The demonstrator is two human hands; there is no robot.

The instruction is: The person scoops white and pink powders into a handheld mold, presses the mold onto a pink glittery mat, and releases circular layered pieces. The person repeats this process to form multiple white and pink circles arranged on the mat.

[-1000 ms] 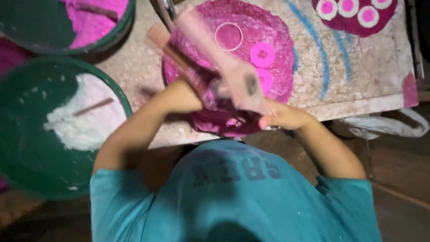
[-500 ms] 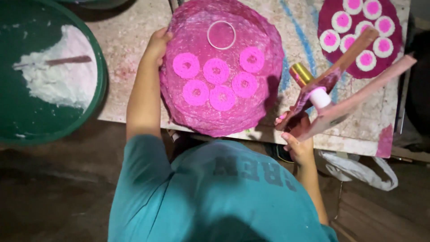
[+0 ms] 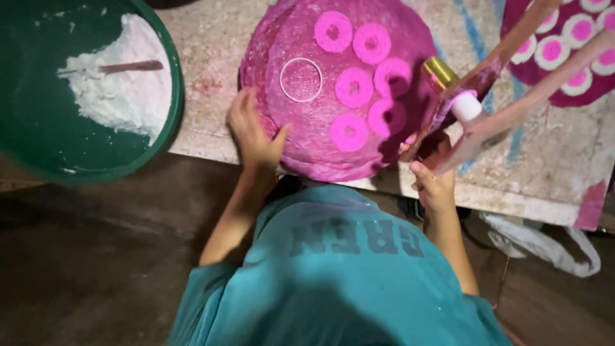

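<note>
**Pink Dome Turned, Rings Now Toward Its Right Side**

Since the earlier frame, the round pink dome [image 3: 339, 96] has turned: its 5 pink rings [image 3: 354, 86], then spread across its middle, now cluster toward its upper right, and the thin white ring [image 3: 301, 79] sits left of them. The left hand [image 3: 253, 131] has slid from the dome's upper left edge down to its lower left edge, where it rests open, palm and fingers pressed against the rim, grasping nothing.

Right of the dome, the right hand [image 3: 432, 176] is clenched around the pink-stained sticks [image 3: 512, 77], which slant up and away from the dome's right edge. A gold-capped white bottle [image 3: 451, 90] shows among the sticks, just beside the dome.

Left of the dome stands a green basin [image 3: 38, 122] of white powder [image 3: 122, 90] with a stick [image 3: 122, 66] lying in it. Beyond the dome's right side lies another pink piece with white-edged circles [image 3: 564, 45]. The dome rests on a stained table [image 3: 211, 96].
</note>
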